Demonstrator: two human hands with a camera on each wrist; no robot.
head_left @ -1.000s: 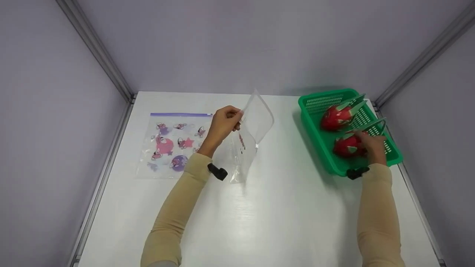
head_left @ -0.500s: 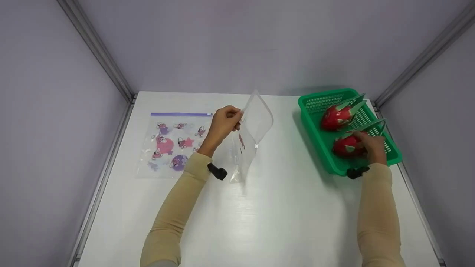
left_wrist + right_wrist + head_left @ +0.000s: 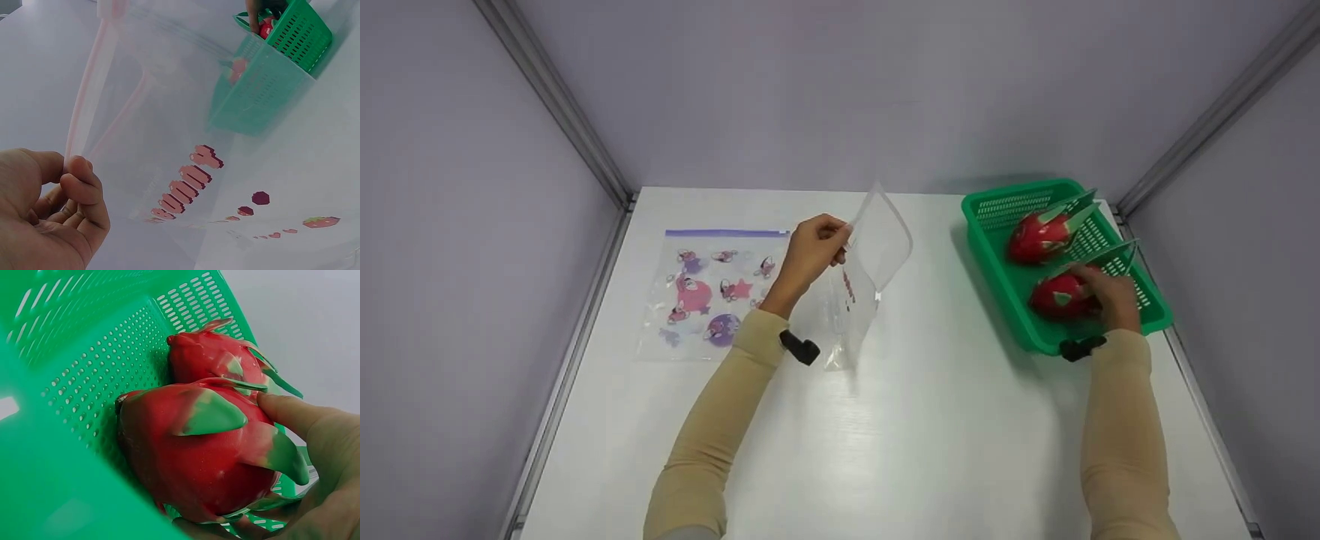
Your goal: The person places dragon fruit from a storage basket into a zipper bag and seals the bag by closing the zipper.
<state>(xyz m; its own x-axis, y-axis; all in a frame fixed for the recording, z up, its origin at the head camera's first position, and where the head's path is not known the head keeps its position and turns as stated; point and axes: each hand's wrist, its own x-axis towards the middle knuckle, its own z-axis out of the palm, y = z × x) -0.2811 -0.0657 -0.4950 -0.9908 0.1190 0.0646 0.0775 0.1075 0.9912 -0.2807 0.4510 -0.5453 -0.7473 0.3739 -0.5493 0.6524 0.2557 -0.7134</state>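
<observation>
My left hand (image 3: 816,244) pinches the rim of a clear zip bag (image 3: 889,236) between thumb and fingers. The bag stands upright with its mouth spread; in the left wrist view pink "Bunny" lettering (image 3: 188,183) shows on its side. At the right, my right hand (image 3: 320,467) curls round the nearer red dragon fruit (image 3: 191,450), thumb on top and fingers underneath. That fruit lies in a green basket (image 3: 997,289), and a second dragon fruit (image 3: 1039,238) sits behind it.
Left of the held bag, another clear zip bag (image 3: 697,292) with a purple zip and cartoon prints lies flat on the white table (image 3: 855,450). Grey panels (image 3: 840,90) stand along the back and both sides.
The dragon fruit under my right hand has shifted and turned very slightly to the left. My left hand and the bag look the same.
</observation>
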